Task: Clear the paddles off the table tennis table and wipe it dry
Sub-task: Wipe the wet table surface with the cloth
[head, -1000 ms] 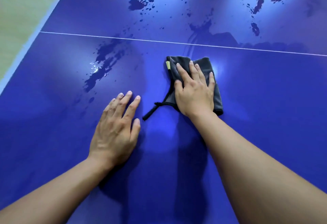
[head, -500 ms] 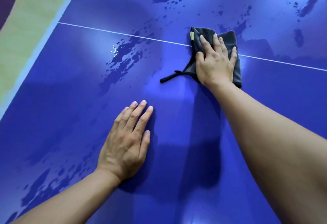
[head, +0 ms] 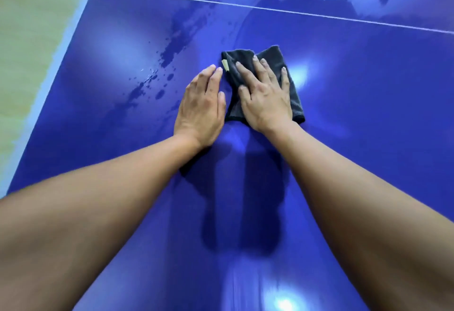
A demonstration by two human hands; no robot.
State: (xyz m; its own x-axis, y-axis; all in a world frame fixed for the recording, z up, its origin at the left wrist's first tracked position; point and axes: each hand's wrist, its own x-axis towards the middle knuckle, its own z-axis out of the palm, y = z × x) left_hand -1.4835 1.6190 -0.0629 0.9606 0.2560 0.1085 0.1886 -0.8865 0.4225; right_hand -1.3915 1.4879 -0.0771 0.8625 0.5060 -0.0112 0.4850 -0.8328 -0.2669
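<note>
Table (head: 368, 84) across whole frame, glossy blue. Wet streaks (head: 178, 40) left of middle and along upper edge: easy to miss, or merely to smear with a soaked cloth (head: 271, 57), folded at centre frame. Pinned under right hand (head: 265, 104), fingers straight, slightly spread. Left hand (head: 200, 109) flat just beside, fingers together, possibly touching cloth edge; liable to slip on wet gloss.

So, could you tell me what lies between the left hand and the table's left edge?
In the head view, water splashes lie on the table left of the left hand; nothing else.
</note>
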